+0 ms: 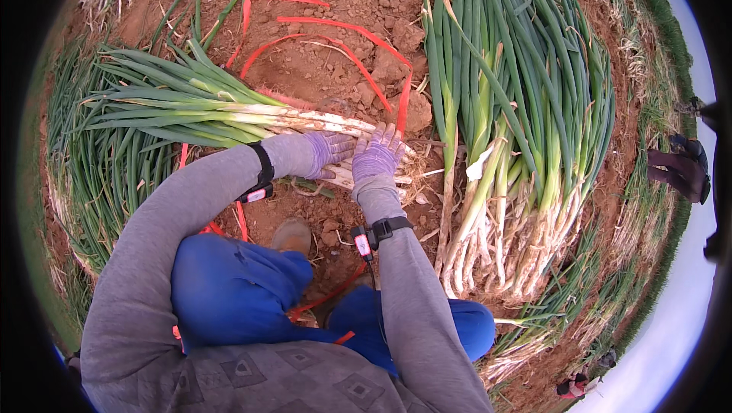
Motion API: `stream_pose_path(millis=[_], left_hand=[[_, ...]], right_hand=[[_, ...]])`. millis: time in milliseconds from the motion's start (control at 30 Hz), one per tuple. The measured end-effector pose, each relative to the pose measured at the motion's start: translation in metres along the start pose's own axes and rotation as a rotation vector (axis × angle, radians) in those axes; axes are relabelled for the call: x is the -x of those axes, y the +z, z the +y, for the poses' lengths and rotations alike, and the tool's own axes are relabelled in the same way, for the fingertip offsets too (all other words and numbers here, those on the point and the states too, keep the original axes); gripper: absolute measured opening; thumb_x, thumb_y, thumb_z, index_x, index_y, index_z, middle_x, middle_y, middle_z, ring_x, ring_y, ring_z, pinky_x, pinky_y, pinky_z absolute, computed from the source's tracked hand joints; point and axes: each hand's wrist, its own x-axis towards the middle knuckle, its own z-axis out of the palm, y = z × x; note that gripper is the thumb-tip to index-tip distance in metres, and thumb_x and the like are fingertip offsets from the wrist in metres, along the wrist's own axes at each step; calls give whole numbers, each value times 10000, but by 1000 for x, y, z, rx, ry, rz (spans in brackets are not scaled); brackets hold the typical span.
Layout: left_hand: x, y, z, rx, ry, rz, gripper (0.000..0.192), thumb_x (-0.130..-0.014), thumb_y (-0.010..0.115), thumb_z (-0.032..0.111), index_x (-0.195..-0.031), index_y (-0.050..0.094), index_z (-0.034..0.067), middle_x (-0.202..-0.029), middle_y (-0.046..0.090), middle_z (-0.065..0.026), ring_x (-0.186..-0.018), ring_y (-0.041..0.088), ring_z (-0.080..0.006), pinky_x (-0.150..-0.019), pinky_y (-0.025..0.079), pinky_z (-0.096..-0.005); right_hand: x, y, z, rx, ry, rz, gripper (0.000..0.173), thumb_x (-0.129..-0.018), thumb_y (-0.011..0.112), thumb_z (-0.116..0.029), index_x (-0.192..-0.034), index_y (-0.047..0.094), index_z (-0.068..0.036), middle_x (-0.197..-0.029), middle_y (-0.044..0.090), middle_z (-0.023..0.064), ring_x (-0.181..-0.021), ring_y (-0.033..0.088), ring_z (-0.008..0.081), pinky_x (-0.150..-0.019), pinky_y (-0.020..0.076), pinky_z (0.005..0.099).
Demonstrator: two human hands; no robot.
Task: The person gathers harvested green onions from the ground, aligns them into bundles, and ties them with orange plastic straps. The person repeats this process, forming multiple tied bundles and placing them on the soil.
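A bundle of long green onions (pixel 246 111) lies across the soil, leaves to the left and white roots to the right. My left hand (pixel 329 153), in a purple-and-white glove, rests on the white stalks with its fingers pointing right. Beside it, my right hand (pixel 376 155), gloved alike, lies flat over the stalks near the root ends, fingers pointing away from me. Both palms are hidden. Red flat ties (pixel 366 32) curve over the soil beyond the bundle, and another red strip (pixel 242 221) runs on the near side.
A large pile of green onions (pixel 514 98) lies close on the right, roots towards me. More onions (pixel 114 178) lie in rows at the left. Reddish clods (pixel 409 110) cover the ground. A person (pixel 680 167) stands far right; another person (pixel 572 385) is farther down.
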Motion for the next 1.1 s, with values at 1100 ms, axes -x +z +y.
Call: stream_pose_path(millis=[1100], left_hand=[[192, -31, -90, 88, -633, -12, 666, -925, 669, 201, -1515, 426, 11, -1492, 482, -259, -1413, 419, -406, -1197, 316, -414]], right_hand=[[17, -11, 43, -172, -223, -156, 971, -974, 361, -694, -1614, 134, 0, -1687, 111, 210, -1570, 61, 362, -1269, -15, 501]])
